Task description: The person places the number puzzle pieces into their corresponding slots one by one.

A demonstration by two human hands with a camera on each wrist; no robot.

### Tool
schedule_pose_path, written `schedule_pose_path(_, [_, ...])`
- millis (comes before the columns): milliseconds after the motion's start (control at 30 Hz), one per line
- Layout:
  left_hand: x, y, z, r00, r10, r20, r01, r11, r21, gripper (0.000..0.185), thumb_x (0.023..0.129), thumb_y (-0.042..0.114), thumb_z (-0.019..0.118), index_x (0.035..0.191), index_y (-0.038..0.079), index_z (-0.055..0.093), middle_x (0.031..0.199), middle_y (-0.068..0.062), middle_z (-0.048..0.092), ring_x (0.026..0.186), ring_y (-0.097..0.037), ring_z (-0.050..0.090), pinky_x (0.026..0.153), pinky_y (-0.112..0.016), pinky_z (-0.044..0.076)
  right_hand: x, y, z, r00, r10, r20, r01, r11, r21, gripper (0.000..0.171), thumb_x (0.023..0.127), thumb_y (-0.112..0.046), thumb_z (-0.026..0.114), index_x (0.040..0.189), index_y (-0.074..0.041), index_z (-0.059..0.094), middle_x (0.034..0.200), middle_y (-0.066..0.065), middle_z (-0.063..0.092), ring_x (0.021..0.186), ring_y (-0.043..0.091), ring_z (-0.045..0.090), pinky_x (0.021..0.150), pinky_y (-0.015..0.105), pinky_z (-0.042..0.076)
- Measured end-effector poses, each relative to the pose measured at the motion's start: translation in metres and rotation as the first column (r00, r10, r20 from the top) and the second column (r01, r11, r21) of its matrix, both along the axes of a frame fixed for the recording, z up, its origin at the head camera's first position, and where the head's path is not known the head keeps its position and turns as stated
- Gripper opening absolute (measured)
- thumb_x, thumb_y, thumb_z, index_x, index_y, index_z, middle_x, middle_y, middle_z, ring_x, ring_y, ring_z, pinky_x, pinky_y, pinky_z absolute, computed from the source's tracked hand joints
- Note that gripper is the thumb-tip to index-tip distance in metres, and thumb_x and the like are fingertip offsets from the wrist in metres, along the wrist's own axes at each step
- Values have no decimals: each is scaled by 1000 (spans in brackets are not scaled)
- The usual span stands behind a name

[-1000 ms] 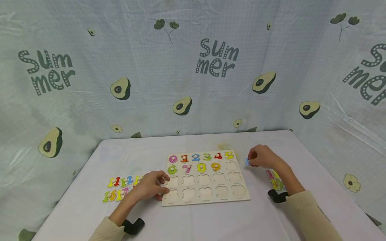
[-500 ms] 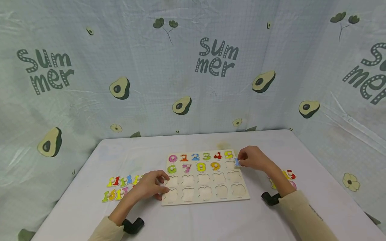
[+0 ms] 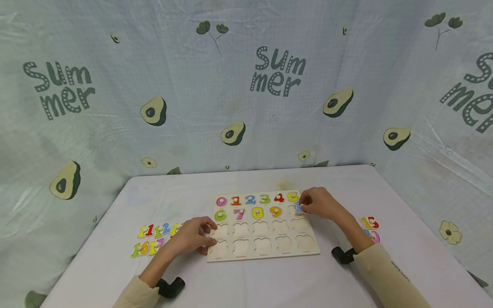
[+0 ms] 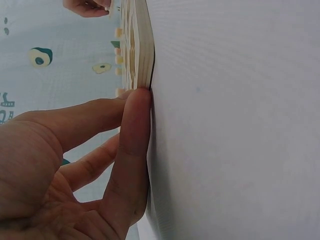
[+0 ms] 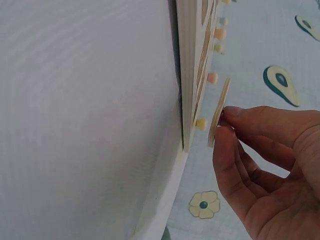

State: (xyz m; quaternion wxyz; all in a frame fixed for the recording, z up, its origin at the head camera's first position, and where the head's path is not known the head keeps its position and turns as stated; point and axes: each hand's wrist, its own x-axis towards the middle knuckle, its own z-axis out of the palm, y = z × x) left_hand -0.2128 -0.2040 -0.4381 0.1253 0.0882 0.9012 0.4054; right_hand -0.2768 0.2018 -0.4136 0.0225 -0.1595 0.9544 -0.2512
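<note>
A wooden number puzzle board lies on the white table, with coloured numbers 0 to 9 set in its top rows and bare cut-outs below. My right hand pinches a blue number piece by its peg, just above the board's upper right part. In the right wrist view the piece hangs tilted, close to the board's edge and apart from it. My left hand rests on the board's left edge; its fingers press against the board's side.
Several loose number pieces lie on the table left of the board, and a few more lie right of it. A printed cloth backdrop surrounds the table. Black wrist mounts sit near the front edge.
My right hand has carried the blue piece leftward from the table beside the board to above its upper right cut-out. The left hand stayed put.
</note>
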Motion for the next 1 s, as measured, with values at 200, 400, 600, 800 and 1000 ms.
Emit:
schedule_pose_path(200, [-1, 0, 1, 1000, -10, -8, 10, 1000, -1, 34, 83, 9, 85, 112, 7, 69, 96, -9, 57, 57, -17, 61, 56, -29, 57, -7, -4, 0, 1000, 16, 2, -17, 1000, 25, 5, 91, -7, 74, 94, -4, 75, 86, 4, 71, 75, 15, 57, 67, 27, 50])
schedule_pose_path(400, [-2, 0, -1, 1000, -11, -5, 11, 1000, 9, 35, 83, 10, 86, 113, 7, 69, 97, -9, 57, 58, -17, 61, 56, -30, 58, -12, -6, 2, 999, 45, 15, -45, 998, 49, 4, 88, -6, 76, 89, -3, 74, 83, 3, 69, 73, 15, 56, 65, 27, 49])
schedule_pose_path(600, [-2, -1, -2, 1000, -19, -2, 19, 1000, 12, 34, 83, 9, 85, 113, 6, 68, 96, -9, 57, 56, -16, 62, 56, -30, 58, -16, -11, 2, 996, 68, 60, -73, 993, 89, 4, 89, -7, 75, 86, -4, 73, 82, 3, 67, 73, 15, 55, 65, 26, 48])
schedule_pose_path(800, [-2, -1, -1, 1000, -27, -10, 27, 1000, 14, 35, 83, 9, 85, 113, 6, 68, 96, -9, 56, 55, -16, 62, 56, -30, 58, -18, -16, 2, 993, 75, 87, -85, 989, 120, 4, 89, -6, 76, 86, -4, 74, 81, 3, 67, 72, 14, 55, 64, 25, 48])
schedule_pose_path(1000, [-2, -1, -1, 1000, -28, -10, 28, 999, 19, 35, 83, 9, 85, 113, 5, 68, 96, -9, 56, 56, -16, 62, 55, -30, 58, -19, -20, 3, 992, 83, 95, -96, 984, 151, 5, 88, -5, 75, 85, -7, 73, 81, 2, 66, 71, 14, 55, 64, 25, 48])
